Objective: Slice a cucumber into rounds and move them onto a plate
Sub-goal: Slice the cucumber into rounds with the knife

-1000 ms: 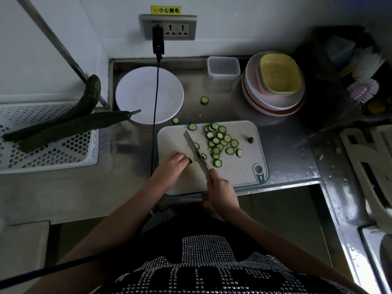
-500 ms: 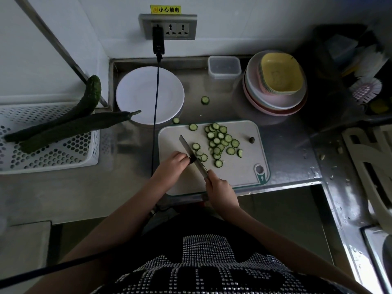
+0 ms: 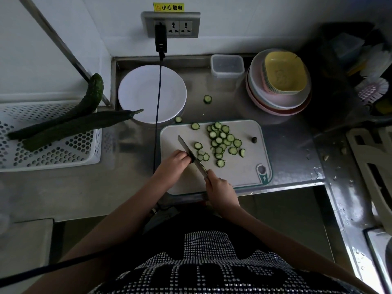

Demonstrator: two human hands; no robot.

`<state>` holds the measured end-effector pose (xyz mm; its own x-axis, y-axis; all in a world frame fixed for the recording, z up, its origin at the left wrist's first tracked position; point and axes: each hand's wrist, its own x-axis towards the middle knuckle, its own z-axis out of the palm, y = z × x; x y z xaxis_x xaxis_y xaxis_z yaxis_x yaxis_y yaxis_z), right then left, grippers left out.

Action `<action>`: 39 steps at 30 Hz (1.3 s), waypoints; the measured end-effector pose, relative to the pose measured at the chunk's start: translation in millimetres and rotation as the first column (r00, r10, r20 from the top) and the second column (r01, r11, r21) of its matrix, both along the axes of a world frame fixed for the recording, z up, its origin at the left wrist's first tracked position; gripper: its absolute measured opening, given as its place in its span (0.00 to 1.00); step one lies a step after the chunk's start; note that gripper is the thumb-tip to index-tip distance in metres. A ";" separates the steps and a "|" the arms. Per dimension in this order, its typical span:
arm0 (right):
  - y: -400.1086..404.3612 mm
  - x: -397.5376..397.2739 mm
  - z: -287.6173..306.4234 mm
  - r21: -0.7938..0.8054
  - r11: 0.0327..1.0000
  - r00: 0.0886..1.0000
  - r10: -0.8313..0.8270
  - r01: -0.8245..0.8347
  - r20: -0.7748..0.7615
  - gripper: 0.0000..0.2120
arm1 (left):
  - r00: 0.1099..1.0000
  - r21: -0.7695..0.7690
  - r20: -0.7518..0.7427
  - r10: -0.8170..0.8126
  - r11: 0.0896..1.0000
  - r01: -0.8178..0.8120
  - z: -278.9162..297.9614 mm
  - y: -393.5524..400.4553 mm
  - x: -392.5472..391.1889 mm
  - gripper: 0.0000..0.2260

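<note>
Landmark for all positions: the white cutting board at the counter's front edge.

Far left of the board, two whole cucumbers lie across a white perforated basket, uncut. Just behind the board's left corner stands the white plate; it carries no rounds, so the transfer step has not begun. A black cable hangs from the wall socket across the plate and down past the board's left edge.

On the board, a loose heap of cut rounds occupies the middle and rear. Two strays lie on the steel counter behind the board: one just off its rear edge, another further back. A dark end piece sits toward the board's right side.

Judgement: slicing of this cucumber is nearly complete; plating remains entirely outstanding.

Left hand: fingers curled down on the board's left half, pressing against the blade. A dark stub shows at the fingertips, apparently the last of the cucumber; mostly hidden.

Right hand: closed round the handle of the knife, blade angled toward the board's rear left, edge at the stub.

Behind the board's right corner: stacked dishes and a clear lidded container.
</note>
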<state>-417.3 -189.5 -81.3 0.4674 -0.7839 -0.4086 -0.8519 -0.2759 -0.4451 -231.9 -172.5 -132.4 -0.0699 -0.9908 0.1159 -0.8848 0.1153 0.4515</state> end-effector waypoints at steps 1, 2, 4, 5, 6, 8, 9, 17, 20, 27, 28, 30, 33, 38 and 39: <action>0.3 0.7 -0.4 -0.002 1.000 1.000 0.004 -0.004 -0.009 0.07 | 1.000 -0.006 0.002 0.000 1.000 0.000 1.4 -0.3 -0.1 0.15; 0.4 1.3 -0.3 -0.004 1.000 1.000 0.007 -0.007 -0.017 0.07 | 1.000 -0.013 0.005 -0.003 1.000 0.003 1.6 -0.6 0.1 0.15; 0.3 2.5 -1.1 -0.011 1.000 0.999 0.021 -0.021 -0.040 0.07 | 1.000 -0.027 0.012 -0.011 1.000 0.012 2.5 -0.7 -0.4 0.16; 0.2 3.3 -2.2 -0.010 0.999 0.998 0.033 -0.034 -0.058 0.07 | 1.000 -0.025 0.017 -0.013 1.000 0.014 2.8 -0.8 -0.5 0.16; 0.0 4.4 -2.7 -0.005 0.999 0.996 0.043 -0.044 -0.081 0.06 | 1.000 -0.020 0.029 -0.011 1.000 0.012 3.5 -0.7 -0.6 0.16; -0.4 6.0 -3.4 0.019 0.999 0.992 0.048 -0.046 -0.117 0.03 | 0.999 0.000 0.050 -0.006 1.000 0.006 4.5 -0.8 -1.3 0.15; -0.3 6.2 -3.8 0.028 0.999 0.992 0.044 -0.041 -0.119 0.03 | 0.998 0.010 0.055 -0.006 1.000 0.005 5.1 -0.7 -1.5 0.15; -16.6 1.0 2.7 0.207 0.963 0.975 -0.196 0.171 0.109 0.05 | 0.997 0.036 0.077 -0.031 0.999 0.028 8.0 -3.1 1.3 0.16; -26.3 -4.4 3.5 0.289 0.935 0.955 -0.257 0.207 0.147 0.02 | 0.994 0.063 0.096 -0.054 0.997 0.048 8.1 -4.3 2.4 0.15; -39.8 -14.4 5.8 0.378 0.889 0.918 -0.347 0.258 0.190 0.10 | 0.991 0.068 0.082 -0.107 0.992 0.102 19.3 -6.0 1.6 0.10; -42.0 -15.5 8.3 0.375 0.893 0.920 -0.338 0.247 0.198 0.09 | 0.990 0.066 0.093 -0.108 0.993 0.102 19.9 -5.5 1.7 0.10; -46.8 -16.8 13.9 0.375 0.898 0.922 -0.325 0.231 0.212 0.04 | 0.987 0.065 0.114 -0.112 0.992 0.105 21.7 -4.8 1.6 0.11; -52.9 -20.2 17.3 0.363 0.905 0.929 -0.309 0.222 0.203 0.06 | 0.982 0.038 0.138 -0.132 0.991 0.128 25.6 -4.8 -0.9 0.10; -55.5 -27.2 18.7 0.047 0.978 0.977 -0.205 0.203 0.050 0.17 | 0.977 -0.111 0.153 -0.146 0.980 0.163 38.0 -8.5 -14.3 0.15; -55.7 -28.8 21.3 -0.040 0.979 0.980 -0.200 0.199 -0.014 0.16 | 0.968 -0.143 0.169 -0.187 0.967 0.211 40.9 -10.8 -19.6 0.16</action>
<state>-446.1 -245.2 -60.0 0.2933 -0.8757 -0.3836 -0.8990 -0.1162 -0.4222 -251.5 -183.3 -91.5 -0.2931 -0.9247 0.2429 -0.8937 0.3552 0.2740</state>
